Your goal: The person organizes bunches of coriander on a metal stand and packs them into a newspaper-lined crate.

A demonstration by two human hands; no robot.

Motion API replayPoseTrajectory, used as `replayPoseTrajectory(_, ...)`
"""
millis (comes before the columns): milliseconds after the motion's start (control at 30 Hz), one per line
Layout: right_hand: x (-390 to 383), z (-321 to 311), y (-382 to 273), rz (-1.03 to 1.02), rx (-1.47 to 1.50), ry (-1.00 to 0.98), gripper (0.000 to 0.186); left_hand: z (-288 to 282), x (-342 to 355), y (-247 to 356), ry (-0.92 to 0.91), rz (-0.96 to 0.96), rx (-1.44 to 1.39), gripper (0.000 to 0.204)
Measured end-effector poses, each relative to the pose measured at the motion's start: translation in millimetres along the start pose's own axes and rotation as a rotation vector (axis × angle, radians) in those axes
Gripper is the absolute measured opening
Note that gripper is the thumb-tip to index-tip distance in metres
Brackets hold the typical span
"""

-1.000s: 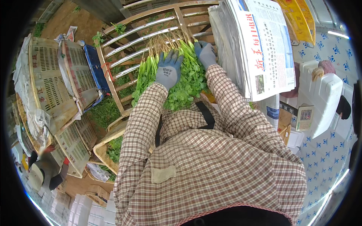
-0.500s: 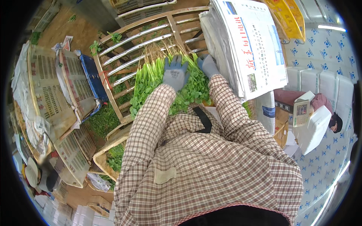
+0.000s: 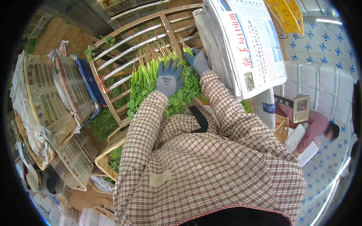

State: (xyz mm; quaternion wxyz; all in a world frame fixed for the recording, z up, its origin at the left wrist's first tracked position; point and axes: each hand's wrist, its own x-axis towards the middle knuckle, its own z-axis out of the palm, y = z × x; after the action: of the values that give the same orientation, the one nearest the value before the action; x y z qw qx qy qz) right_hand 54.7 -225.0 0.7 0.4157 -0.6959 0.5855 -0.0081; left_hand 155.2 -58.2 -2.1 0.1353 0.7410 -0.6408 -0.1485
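Observation:
A thick layer of leafy greens [image 3: 145, 81], with pale green stems and thin brown roots, lies across a slatted rack [image 3: 109, 86]. The roots point away from me and the leaves toward me. My left hand [image 3: 168, 80], in a grey-blue work glove, rests flat on the stems with its fingers spread. At the right end of the layer, my gloved right hand [image 3: 198, 62] is closed at a few stems whose root ends stick out past its fingertips. Its palm side is hidden. Just right of it rises a tall stack of newspapers [image 3: 260, 49].
Slatted crates [image 3: 47, 94] and a blue crate [image 3: 89, 81] stand at the left. A yellow crate [image 3: 286, 15] sits beyond the newspapers. At the right, another person [image 3: 315, 126] bends over white boxes near a scale display [image 3: 301, 108]. More greens lie below the rack.
My right hand has moved left and away from the newspapers, closing at the stems. My left hand has shifted slightly left and down. The person at the right has leaned over the boxes.

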Motion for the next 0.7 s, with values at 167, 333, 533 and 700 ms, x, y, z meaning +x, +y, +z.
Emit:
replayPoseTrajectory(167,-4,3,-9,-0.086,-0.104,0.018,0.051,-8,2,2,0.199,-0.097,-0.186,0.056)
replayPoseTrajectory(333,-7,-1,-11,-0.02,-0.036,-0.083,0.044,-22,19,6,0.189,-0.26,-0.142,0.051)
replayPoseTrajectory(533,3,7,9,-0.015,0.111,-0.07,0.045,-38,69,-11,-0.069,-0.504,-0.237,0.043)
replayPoseTrajectory(700,-11,1,-21,-0.074,0.062,-0.01,0.053,-23,53,-16,0.095,-0.452,-0.319,0.035)
